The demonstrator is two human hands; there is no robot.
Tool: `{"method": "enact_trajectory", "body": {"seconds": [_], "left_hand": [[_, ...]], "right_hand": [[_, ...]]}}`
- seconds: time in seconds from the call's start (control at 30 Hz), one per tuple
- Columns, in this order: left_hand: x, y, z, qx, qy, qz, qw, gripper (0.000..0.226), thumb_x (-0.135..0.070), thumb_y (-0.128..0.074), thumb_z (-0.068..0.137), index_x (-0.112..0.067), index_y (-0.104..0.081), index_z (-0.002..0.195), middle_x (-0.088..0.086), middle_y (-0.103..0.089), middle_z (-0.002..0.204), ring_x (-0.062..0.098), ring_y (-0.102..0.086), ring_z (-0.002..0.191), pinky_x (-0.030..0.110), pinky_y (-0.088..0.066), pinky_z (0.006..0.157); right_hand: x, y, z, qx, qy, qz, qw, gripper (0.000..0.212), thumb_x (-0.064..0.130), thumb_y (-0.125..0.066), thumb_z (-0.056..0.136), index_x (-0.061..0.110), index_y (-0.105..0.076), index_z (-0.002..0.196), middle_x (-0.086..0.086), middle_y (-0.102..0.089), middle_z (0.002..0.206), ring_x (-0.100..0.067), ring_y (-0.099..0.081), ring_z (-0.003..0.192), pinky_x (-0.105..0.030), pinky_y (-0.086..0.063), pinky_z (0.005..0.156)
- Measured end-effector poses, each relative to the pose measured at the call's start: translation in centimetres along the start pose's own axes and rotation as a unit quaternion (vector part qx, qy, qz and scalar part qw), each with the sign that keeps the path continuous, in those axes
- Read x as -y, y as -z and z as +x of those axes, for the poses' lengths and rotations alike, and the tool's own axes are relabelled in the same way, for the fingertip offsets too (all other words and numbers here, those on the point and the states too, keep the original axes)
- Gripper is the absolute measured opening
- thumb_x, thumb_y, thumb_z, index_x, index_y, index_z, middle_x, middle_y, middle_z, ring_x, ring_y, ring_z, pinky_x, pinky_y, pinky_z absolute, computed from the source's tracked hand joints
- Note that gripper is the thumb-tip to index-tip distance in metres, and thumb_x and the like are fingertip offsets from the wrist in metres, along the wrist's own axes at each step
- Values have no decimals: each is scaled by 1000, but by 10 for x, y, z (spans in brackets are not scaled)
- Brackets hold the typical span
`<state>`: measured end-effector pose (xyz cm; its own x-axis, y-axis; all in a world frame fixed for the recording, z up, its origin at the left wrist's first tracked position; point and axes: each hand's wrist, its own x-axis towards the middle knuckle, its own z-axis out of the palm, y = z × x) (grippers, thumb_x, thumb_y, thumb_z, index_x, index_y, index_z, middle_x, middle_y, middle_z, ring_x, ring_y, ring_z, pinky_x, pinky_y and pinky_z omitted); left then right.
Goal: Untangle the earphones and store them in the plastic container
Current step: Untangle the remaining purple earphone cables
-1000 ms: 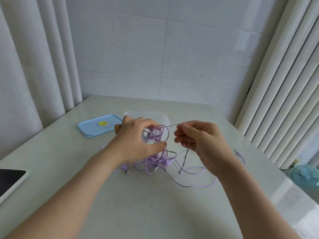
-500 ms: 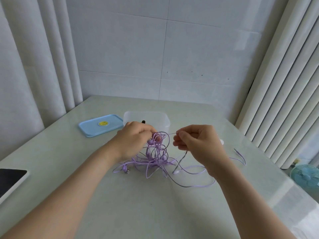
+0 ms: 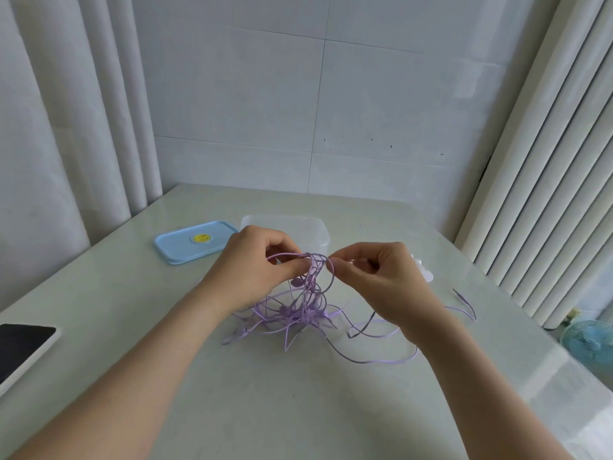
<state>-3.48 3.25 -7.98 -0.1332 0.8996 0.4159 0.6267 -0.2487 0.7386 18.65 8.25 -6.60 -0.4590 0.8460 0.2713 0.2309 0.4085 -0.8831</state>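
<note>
Head view: the left hand (image 3: 255,270) pinches several loops of the thin purple tangled earphones (image 3: 300,315) and holds them up above the middle of the pale glossy surface (image 3: 298,410), I think to keep the knot open. The right hand (image 3: 381,280) pinches one single strand just beside it, probably to draw it free. The rest of the cable hangs down and spreads on the surface toward the right edge. The clear rectangular plastic container (image 3: 318,229) stands open behind the hands, toward the far edge, ready to receive them; its flat light-blue lid (image 3: 184,247) lies just beside it, on the left.
</note>
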Motion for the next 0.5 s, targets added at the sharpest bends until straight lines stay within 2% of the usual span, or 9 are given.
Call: {"method": "enact_trajectory", "body": {"seconds": [0.07,0.13,0.23,0.3,0.33,0.4,0.5], "left_hand": [[-2,1,0,-14,6,-21,1000,15,-31,-90,83,-23,-78,82,-8,-76,72,9,-65,55,27,-54,57],[-4,2,0,-14,7,-44,999,14,-26,-89,85,-22,-76,83,-3,-78,76,25,-74,68,39,-61,63],[-6,2,-2,-9,28,-95,995,12,-9,-78,92,-19,-75,85,5,-76,82,35,-77,78,44,-60,61],[-6,3,0,-11,37,-115,993,18,-5,-72,93,-19,-77,83,12,-76,85,40,-76,82,50,-60,66],[-5,4,1,-14,39,-124,991,19,-5,-71,92,-19,-78,83,16,-76,86,41,-74,81,49,-59,69],[-5,7,2,-21,44,-158,986,18,-8,-66,90,-17,-80,83,20,-73,79,33,-69,76,38,-54,66],[-10,9,3,-29,67,-215,974,29,-2,-53,99,-6,-79,88,13,-59,62,25,-66,67,28,-54,62]], "right_hand": [[-2,0,1,-14,16,-4,1000,17,37,-81,91,22,-83,85,2,-27,57,-16,-20,52,-22,-20,47],[-6,0,4,-24,10,4,1000,17,34,-79,94,19,-81,86,2,-31,57,-15,-23,53,-22,-24,48],[-8,0,6,-31,-31,88,995,15,18,-74,98,7,-77,89,-2,-51,62,-18,-38,57,-30,-36,54],[-6,0,6,-21,-65,151,986,13,8,-73,97,1,-75,87,-6,-59,68,-16,-40,56,-29,-33,50],[-6,1,7,-21,-76,160,984,12,6,-73,95,1,-75,85,-6,-58,67,-15,-37,55,-28,-30,49],[-6,3,8,-38,-85,143,985,12,8,-74,93,5,-76,82,1,-51,61,-15,-34,54,-26,-29,50],[-6,4,9,-47,-88,92,991,20,16,-72,93,15,-74,73,4,-41,62,-16,-33,57,-26,-30,52]]}}
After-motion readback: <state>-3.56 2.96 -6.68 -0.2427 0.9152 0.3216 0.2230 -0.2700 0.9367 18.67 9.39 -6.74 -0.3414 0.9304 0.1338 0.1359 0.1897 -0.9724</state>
